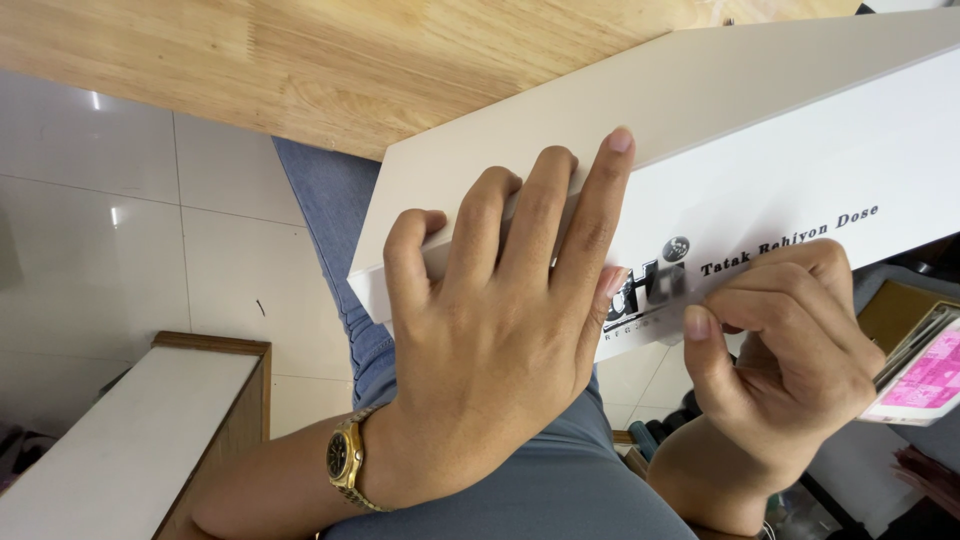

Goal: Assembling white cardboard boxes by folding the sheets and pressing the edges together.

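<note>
A long white box [760, 150] with dark printed lettering on its side rests against the wooden table edge and over my lap. My left hand [500, 320], with a gold wristwatch [347, 458] on the wrist, lies flat over the box's near corner, fingers spread across its top edge. My right hand [790, 330] pinches at a strip of clear tape or film [665, 290] on the printed side of the box, thumb and forefinger closed on it.
A light wooden tabletop [330, 60] fills the upper left. White floor tiles [150, 230] lie below it. A white-topped wooden bench [120, 440] stands at lower left. A pink-and-white packet [925, 380] and dark clutter sit at lower right.
</note>
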